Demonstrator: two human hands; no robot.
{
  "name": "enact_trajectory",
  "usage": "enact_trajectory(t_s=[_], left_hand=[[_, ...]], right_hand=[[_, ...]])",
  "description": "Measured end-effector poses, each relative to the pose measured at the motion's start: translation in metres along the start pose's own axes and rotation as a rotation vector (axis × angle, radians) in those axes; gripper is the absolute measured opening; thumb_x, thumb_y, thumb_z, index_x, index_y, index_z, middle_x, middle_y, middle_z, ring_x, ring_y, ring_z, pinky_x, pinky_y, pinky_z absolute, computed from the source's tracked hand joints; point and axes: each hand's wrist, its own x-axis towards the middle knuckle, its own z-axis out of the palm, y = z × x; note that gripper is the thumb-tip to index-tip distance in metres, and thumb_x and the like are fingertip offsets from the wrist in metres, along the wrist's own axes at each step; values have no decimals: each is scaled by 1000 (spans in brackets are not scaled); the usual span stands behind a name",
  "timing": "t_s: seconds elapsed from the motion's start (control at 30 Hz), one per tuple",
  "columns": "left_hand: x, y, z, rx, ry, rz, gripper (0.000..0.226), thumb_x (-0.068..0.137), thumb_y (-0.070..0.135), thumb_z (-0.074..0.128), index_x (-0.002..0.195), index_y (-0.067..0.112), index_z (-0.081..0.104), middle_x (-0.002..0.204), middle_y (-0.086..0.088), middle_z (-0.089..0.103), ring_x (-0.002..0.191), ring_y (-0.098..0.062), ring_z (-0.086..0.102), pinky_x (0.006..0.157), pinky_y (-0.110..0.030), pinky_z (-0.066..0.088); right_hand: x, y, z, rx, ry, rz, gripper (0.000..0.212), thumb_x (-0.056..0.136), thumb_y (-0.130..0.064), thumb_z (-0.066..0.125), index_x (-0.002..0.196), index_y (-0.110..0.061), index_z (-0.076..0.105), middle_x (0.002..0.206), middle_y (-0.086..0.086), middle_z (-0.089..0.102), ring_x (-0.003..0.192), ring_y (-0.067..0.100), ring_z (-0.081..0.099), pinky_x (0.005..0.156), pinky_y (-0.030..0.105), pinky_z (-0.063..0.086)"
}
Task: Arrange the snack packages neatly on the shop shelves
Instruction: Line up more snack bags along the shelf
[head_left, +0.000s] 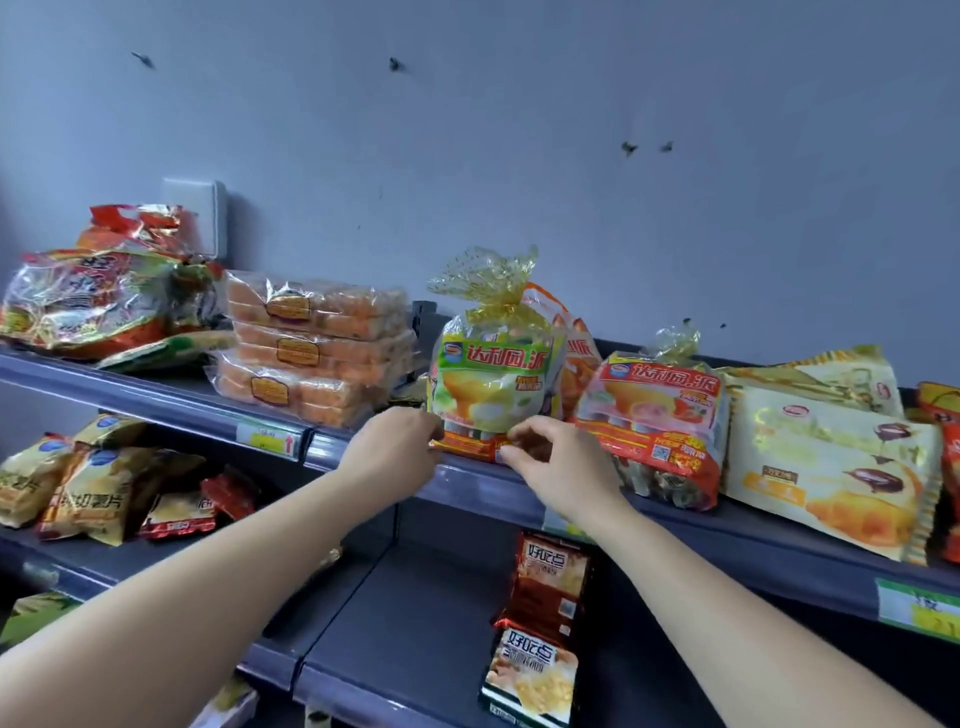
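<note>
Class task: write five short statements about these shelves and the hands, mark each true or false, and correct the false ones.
1. The left hand and the right hand are both at the foot of the green bag. True.
2. The green bag lies flat. False: it stands upright, tied top up.
3. The orange packs are stacked three high. True.
4. The red bag is left of the green bag. False: it is to its right.
5. The biscuit packs sit on the top shelf. False: they are on the lower shelf.
</note>
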Motion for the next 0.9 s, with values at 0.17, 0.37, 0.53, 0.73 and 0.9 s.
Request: enact_trajectory(t_s=[0.17, 0.37, 0.53, 0.73, 0.9], left_hand=[[38, -19, 4, -136, 42, -15, 33, 88, 20, 60, 119, 14, 52, 117, -3, 60, 106, -25, 58, 82, -36, 49], [68, -17, 25, -416, -50, -80, 46, 87, 14, 55, 131, 16, 44, 112, -8, 66, 98, -29, 62, 77, -35, 51], [87, -24, 31, -589, 29, -84, 60, 75, -10, 42, 123, 21, 62, 94, 4, 68, 83, -12, 62, 67, -21, 49], [122, -38, 44, -298, -45, -112, 43, 83, -3, 46, 123, 6, 61, 122, -15, 62, 114, -30, 57, 91, -31, 44], [163, -51, 76, -179, -246, -269, 56, 96, 29, 45, 141, -1, 32, 145, -23, 38, 130, -36, 43, 103, -38, 38]], right_hand=[[35, -22, 25, 82, -1, -32, 27, 89, -29, 64, 116, -24, 63, 107, -10, 65, 99, 11, 61, 90, 33, 52], [73, -31, 35, 125, -29, -184, 39, 94, -12, 55, 132, -20, 53, 127, -4, 60, 117, 12, 55, 99, 32, 49], [105, -18, 38, -243, 3, -372, 45, 95, -11, 45, 139, -21, 49, 142, -4, 51, 132, 16, 42, 108, 32, 30], [120, 4, 56, -867, 212, -413, 54, 71, -58, 69, 113, -23, 68, 111, 5, 64, 100, 30, 56, 83, 40, 39], [129, 6, 56, -892, 296, -435, 50, 64, -65, 70, 92, -24, 71, 95, 2, 59, 89, 27, 54, 74, 39, 41]])
